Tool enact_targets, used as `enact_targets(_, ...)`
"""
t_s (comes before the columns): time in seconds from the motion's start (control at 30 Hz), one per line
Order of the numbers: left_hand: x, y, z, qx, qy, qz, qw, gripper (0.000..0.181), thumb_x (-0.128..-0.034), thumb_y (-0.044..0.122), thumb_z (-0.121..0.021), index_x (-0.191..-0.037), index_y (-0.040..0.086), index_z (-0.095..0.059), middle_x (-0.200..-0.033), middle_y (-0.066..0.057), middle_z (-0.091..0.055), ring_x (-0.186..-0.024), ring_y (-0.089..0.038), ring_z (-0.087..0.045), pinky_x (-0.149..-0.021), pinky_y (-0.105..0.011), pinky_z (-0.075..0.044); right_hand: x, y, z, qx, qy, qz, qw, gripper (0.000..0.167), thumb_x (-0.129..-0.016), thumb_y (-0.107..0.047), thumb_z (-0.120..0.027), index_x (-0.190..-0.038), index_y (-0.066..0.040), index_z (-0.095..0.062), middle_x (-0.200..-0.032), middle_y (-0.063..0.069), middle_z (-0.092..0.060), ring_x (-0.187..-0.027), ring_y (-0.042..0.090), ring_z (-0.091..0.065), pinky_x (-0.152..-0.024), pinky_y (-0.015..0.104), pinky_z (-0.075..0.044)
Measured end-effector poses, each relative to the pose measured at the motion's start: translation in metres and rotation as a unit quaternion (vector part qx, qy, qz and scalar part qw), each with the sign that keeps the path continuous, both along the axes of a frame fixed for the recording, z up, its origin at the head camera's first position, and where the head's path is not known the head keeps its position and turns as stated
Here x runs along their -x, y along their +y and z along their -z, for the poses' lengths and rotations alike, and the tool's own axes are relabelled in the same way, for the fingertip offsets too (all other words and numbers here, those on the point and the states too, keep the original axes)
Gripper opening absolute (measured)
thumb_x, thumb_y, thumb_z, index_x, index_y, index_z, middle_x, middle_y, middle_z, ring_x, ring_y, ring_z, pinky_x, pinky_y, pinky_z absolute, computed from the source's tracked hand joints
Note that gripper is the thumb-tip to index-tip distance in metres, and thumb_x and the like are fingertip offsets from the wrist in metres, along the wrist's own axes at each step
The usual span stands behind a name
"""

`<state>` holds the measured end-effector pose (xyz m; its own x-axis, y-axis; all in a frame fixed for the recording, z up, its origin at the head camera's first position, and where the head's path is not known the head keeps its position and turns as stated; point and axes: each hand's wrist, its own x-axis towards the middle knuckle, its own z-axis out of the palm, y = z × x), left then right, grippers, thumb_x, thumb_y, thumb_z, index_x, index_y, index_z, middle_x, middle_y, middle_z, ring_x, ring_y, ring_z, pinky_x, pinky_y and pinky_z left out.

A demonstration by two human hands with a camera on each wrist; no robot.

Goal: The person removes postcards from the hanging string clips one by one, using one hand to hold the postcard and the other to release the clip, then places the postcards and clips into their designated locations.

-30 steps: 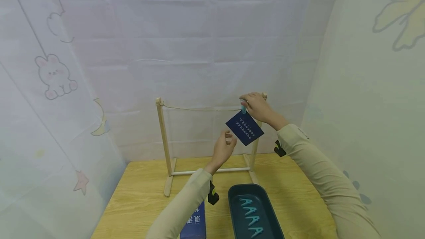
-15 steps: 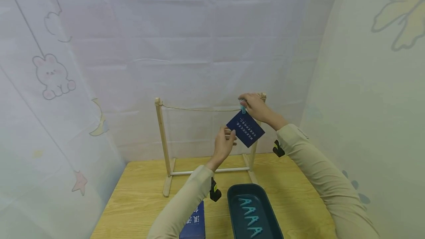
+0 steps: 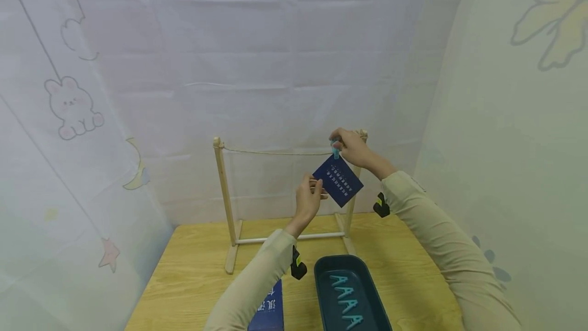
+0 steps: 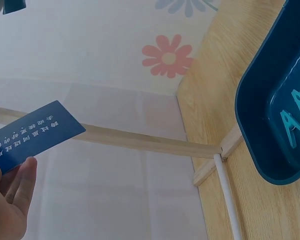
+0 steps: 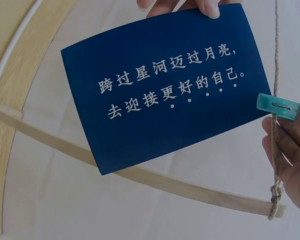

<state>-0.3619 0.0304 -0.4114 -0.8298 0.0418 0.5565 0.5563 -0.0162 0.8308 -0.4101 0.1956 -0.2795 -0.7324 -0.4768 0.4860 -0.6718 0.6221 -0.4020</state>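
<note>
A dark blue card [image 3: 339, 182] with white writing hangs tilted just below the cord [image 3: 275, 154] of a wooden stand. My left hand [image 3: 308, 199] pinches its left edge, with the thumb in front and other fingers behind. At the card's top corner is a teal clothespin [image 3: 336, 153], pinched by my right hand [image 3: 357, 148] close to the right post. In the right wrist view the clothespin [image 5: 270, 104] lies across the cord at the card's corner. Whether its tips bite on the card cannot be made out.
A dark teal tray [image 3: 320, 290] at the table's front holds several teal clothespins. Left of it lies a blue box [image 3: 268, 315] with white characters, partly behind the left sleeve. The stand's left post [image 3: 224, 193] rises from the wooden table [image 3: 184, 269]. Printed cloth surrounds the table.
My left hand has moved up to the card and taken its left edge between thumb and fingers. The card has turned slightly. My right hand stays at the clothespin on the cord.
</note>
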Motion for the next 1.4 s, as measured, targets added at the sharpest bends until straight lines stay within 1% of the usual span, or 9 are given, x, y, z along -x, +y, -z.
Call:
enact_targets(0.23,-0.029,-0.005,-0.026,0.000,0.010,-0.004,0.9999,0.012,-0.1001,-0.010,-0.047,-0.106,-0.021,-0.047,-0.096,-0.040,-0.060,-0.081,-0.056,-0.064,-0.071,-0.052,-0.060,0.000,-0.002,0.000,0.037,-0.014,0.022,0.9990,0.020,-0.096,0.008,-0.051,-0.115,0.007,-0.057,-0.102,0.022,-0.064,-0.093,0.035,-0.062,-0.082,0.049,-0.054)
enact_targets(0.33,-0.031,-0.005,-0.028,0.002,0.007,-0.006,1.0000,0.013,-0.1001,-0.010,-0.047,-0.106,-0.021,-0.047,-0.096,-0.040,-0.060,-0.081,-0.056,-0.064,-0.071,-0.053,-0.060,-0.001,-0.003,0.001,0.048,-0.010,0.028,0.9984,0.021,-0.093,0.011,-0.051,-0.112,0.006,-0.058,-0.096,0.020,-0.065,-0.089,0.033,-0.062,-0.080,0.048,-0.054)
enact_targets(0.43,-0.028,-0.005,-0.025,0.007,0.003,-0.010,0.9999,0.014,-0.1005,-0.009,-0.047,-0.107,-0.021,-0.047,-0.098,-0.040,-0.060,-0.082,-0.056,-0.064,-0.072,-0.053,-0.060,-0.001,-0.004,0.001,0.056,-0.007,0.029,0.9980,0.022,-0.090,0.012,-0.051,-0.109,0.006,-0.059,-0.092,0.018,-0.065,-0.087,0.032,-0.062,-0.079,0.047,-0.053)
enact_targets(0.53,-0.016,-0.003,-0.016,0.011,0.003,-0.018,0.9998,0.014,-0.1011,-0.008,-0.047,-0.108,-0.020,-0.047,-0.099,-0.038,-0.061,-0.082,-0.053,-0.065,-0.072,-0.052,-0.060,-0.001,-0.005,0.001,0.064,-0.004,0.028,0.9975,0.023,-0.088,0.015,-0.050,-0.108,0.006,-0.059,-0.091,0.018,-0.064,-0.087,0.031,-0.063,-0.076,0.045,-0.053)
enact_targets(0.63,-0.005,0.000,-0.007,0.015,0.006,-0.028,0.9995,0.014,-0.1015,-0.006,-0.048,-0.109,-0.017,-0.049,-0.098,-0.035,-0.063,-0.079,-0.049,-0.067,-0.069,-0.046,-0.062,0.000,-0.005,0.001,0.071,0.002,0.026,0.9971,0.025,-0.086,0.017,-0.047,-0.106,0.007,-0.059,-0.090,0.018,-0.064,-0.087,0.032,-0.064,-0.073,0.043,-0.052)
enact_targets(0.73,0.000,0.000,-0.003,0.021,0.005,-0.037,0.9991,0.013,-0.1020,-0.002,-0.050,-0.109,-0.012,-0.051,-0.098,-0.029,-0.065,-0.077,-0.043,-0.069,-0.067,-0.037,-0.062,0.000,-0.005,0.001,0.079,0.005,0.025,0.9965,0.026,-0.084,0.018,-0.046,-0.104,0.007,-0.059,-0.090,0.019,-0.064,-0.088,0.033,-0.065,-0.072,0.043,-0.052)
enact_targets(0.97,0.001,-0.001,-0.002,0.032,0.002,-0.047,0.9984,0.008,-0.1022,0.001,-0.052,-0.106,-0.006,-0.052,-0.095,-0.023,-0.066,-0.075,-0.033,-0.071,-0.064,-0.025,-0.061,0.002,-0.007,0.003,0.102,0.034,0.029,0.9937,0.024,-0.082,0.018,-0.048,-0.097,0.005,-0.061,-0.085,0.018,-0.065,-0.080,0.032,-0.064,-0.066,0.039,-0.050)
enact_targets(1.2,0.001,-0.001,-0.003,0.035,0.005,-0.045,0.9984,0.008,-0.1025,0.000,-0.051,-0.105,-0.007,-0.051,-0.097,-0.024,-0.066,-0.078,-0.039,-0.070,-0.065,-0.030,-0.062,0.006,-0.009,0.005,0.124,0.100,0.036,0.9866,0.020,-0.079,0.020,-0.053,-0.088,0.004,-0.062,-0.080,0.017,-0.066,-0.069,0.029,-0.060,-0.059,0.035,-0.046)
enact_targets(1.4,0.003,-0.002,-0.001,0.030,0.003,-0.044,0.9986,0.009,-0.1025,0.000,-0.050,-0.106,-0.008,-0.051,-0.096,-0.025,-0.066,-0.080,-0.045,-0.068,-0.066,-0.033,-0.062,0.007,-0.011,0.005,0.139,0.129,0.041,0.9809,0.019,-0.080,0.022,-0.055,-0.085,0.004,-0.062,-0.078,0.018,-0.066,-0.067,0.029,-0.058,-0.059,0.032,-0.041)
